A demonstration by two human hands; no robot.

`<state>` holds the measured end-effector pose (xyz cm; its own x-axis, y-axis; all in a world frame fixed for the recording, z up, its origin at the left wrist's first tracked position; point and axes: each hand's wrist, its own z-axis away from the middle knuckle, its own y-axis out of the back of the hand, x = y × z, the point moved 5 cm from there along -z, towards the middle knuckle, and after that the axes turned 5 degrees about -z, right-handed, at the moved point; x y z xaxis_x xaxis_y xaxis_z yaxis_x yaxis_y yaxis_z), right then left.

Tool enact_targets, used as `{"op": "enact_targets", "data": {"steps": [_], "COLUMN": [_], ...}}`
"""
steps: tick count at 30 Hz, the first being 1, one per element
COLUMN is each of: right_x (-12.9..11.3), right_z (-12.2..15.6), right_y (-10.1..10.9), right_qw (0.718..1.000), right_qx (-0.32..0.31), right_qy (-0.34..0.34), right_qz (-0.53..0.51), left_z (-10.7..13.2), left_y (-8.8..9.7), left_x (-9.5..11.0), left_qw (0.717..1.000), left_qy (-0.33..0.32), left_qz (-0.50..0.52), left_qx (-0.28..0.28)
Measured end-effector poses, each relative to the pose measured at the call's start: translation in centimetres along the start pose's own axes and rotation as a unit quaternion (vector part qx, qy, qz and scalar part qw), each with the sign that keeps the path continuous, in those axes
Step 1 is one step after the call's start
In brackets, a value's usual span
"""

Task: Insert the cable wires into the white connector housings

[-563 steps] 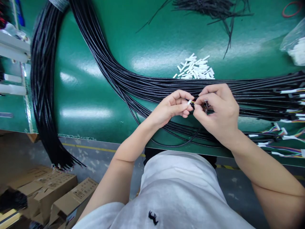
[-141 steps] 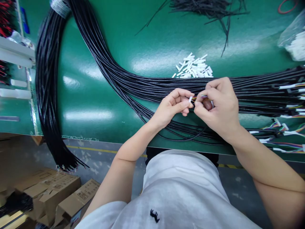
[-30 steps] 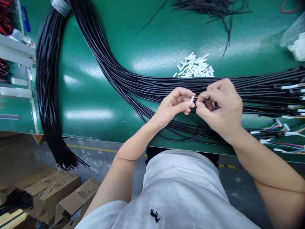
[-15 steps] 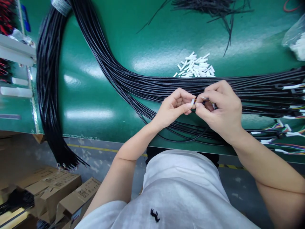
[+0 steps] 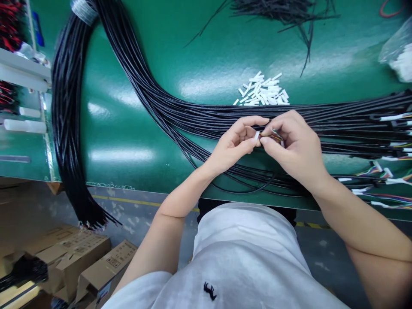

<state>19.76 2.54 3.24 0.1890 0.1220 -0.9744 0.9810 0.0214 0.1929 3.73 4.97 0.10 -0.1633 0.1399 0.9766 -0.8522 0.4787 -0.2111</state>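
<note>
My left hand [image 5: 236, 141] pinches a small white piece [image 5: 257, 134] between thumb and fingers, its index finger lifted and stretched above it. Thin coloured wires [image 5: 273, 137] run from the white piece into my right hand [image 5: 298, 150], which is closed on them with thumb and forefinger. Whether the piece is a connector or a sleeve I cannot tell. Just under both hands lies a long bundle of black cables [image 5: 193, 113] across the table. Beyond it is a pile of short white tubes [image 5: 265, 90].
On the green table [image 5: 161, 167], stripped coloured wire ends [image 5: 392, 180] lie at the right. Thin black strips [image 5: 283, 10] are heaped at the back, near a clear plastic bag [image 5: 399, 51]. A thick cable bundle [image 5: 69, 103] hangs over the front edge at left, above cardboard boxes [image 5: 106, 266].
My left index finger has lifted and straightened off the white piece. My right fingers have opened a little, showing more of the coloured wires. Both hands stay in nearly the same place.
</note>
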Motion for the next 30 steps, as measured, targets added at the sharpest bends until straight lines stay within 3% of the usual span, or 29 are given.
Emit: {"op": "enact_targets", "data": {"steps": [6, 11, 14, 20, 23, 26, 30], "right_x": [1.2, 1.3, 1.3, 1.5, 1.3, 0.4, -1.1], "right_z": [-0.6, -0.7, -0.6, -0.3, -0.3, -0.4, 0.1], "right_y": [0.2, -0.6, -0.8, -0.9, -0.9, -0.4, -0.3], "right_qw": [0.973, 0.919, 0.906, 0.916, 0.938, 0.989, 0.997], "right_qx": [-0.029, -0.060, -0.087, -0.139, -0.136, -0.065, -0.001], "right_qy": [-0.134, -0.240, -0.268, -0.277, -0.240, -0.111, 0.042], "right_qz": [-0.185, -0.307, -0.315, -0.254, -0.210, -0.075, 0.061], "left_z": [-0.1, -0.1, 0.1, 0.5, 0.7, 0.7, 0.5], "left_y": [0.2, 0.2, 0.2, 0.0, 0.0, 0.3, 0.0], "left_x": [-0.1, 0.2, 0.4, 1.0, 1.1, 0.6, -0.1], "left_qw": [1.000, 0.999, 0.995, 0.962, 0.952, 0.963, 0.981], "left_qy": [-0.011, -0.009, -0.038, -0.156, -0.181, -0.140, -0.085], "left_qz": [0.013, -0.025, -0.073, -0.222, -0.244, -0.217, -0.166], "left_qx": [0.022, 0.044, 0.051, 0.036, 0.041, 0.071, 0.056]}}
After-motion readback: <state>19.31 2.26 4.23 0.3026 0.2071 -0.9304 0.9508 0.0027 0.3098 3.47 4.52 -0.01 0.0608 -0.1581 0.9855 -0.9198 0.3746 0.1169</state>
